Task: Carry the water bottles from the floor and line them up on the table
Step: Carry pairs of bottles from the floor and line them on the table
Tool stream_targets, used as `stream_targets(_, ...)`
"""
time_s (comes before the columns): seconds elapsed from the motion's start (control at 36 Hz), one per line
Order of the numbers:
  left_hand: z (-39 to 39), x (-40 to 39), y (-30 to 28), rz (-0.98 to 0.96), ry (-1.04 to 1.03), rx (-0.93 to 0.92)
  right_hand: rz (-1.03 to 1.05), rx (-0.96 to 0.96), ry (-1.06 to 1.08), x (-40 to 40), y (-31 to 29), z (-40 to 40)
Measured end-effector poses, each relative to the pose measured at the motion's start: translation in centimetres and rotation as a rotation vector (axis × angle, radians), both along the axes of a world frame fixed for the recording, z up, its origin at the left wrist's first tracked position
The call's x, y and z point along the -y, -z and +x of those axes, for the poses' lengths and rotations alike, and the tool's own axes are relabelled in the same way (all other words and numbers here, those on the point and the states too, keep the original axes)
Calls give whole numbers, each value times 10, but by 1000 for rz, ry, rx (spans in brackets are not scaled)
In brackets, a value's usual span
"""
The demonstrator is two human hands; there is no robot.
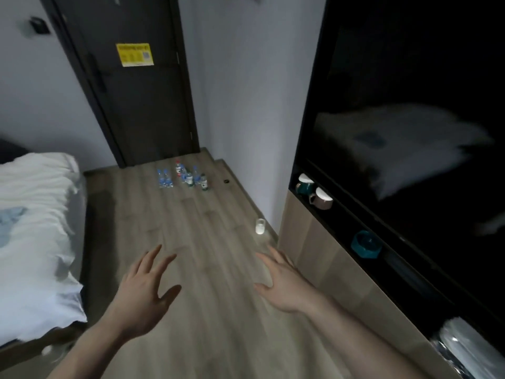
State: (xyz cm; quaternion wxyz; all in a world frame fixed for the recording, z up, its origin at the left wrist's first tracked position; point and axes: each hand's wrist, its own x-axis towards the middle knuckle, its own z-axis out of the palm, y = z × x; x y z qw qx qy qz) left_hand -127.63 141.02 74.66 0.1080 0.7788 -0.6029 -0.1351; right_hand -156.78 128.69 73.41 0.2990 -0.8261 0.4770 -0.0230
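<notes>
Both bare hands, left (144,292) and right (281,283), reach forward spread and empty, an approach step by my judgement, toward small clear plastic water bottles (182,177) clustered at twelve o'clock on the wood-plank floor (207,269), next needing a walk over.

No writing can be read anywhere. A yellow notice (134,54) is stuck on the dark door (136,99), far ahead of the left hand (144,294); its print and code square are too blurred to make out. The water bottles (183,176) on the floor, well beyond both hands, carry blue, green and red labels, too small to read.
</notes>
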Motion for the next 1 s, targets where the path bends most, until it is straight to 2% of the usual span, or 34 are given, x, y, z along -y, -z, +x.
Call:
stream_targets(0.28, 133, 78, 22, -35, -157, -51, -10, -20, -188, 118, 8, 168)
stream_targets(0.61, 324, 228, 40, 13, 7, -48, 36, 5, -36, 234, 26, 332)
stream_targets(0.81, 383, 334, 24, 44, 123, -45, 50, 37, 50, 297, 34, 392)
stream_targets(1.0, 443, 438, 38, 109, 147, -51, 98, 18, 99, 395, 64, 449)
